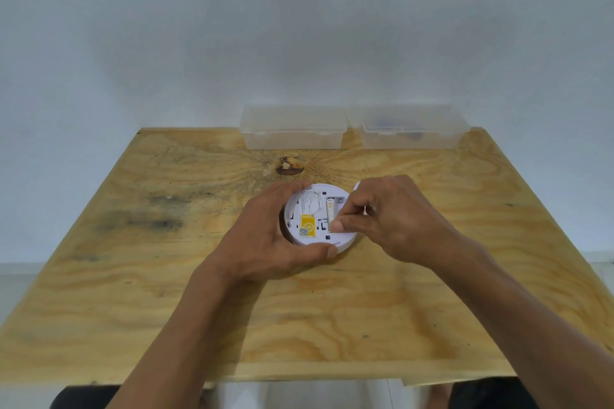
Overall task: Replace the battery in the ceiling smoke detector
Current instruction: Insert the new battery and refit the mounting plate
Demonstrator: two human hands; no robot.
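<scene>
On the plywood table (199, 309), left hand (265, 239) gripping smoke detector (310, 226), right hand (388, 219) pinching battery (330, 211).

Surface: pale yellow-brown plywood surface (166, 292) with swirling grain, dark grey smudges at centre left, a brown knot above centre.
Detector: round white plastic smoke detector (310, 209), yellow label with a grey code square.
Battery: white and yellow cylinder battery (330, 209).
Boxes: two clear plastic lidded boxes (294, 126), upper centre.
Wall: plain pale grey-white wall (299, 26).
</scene>
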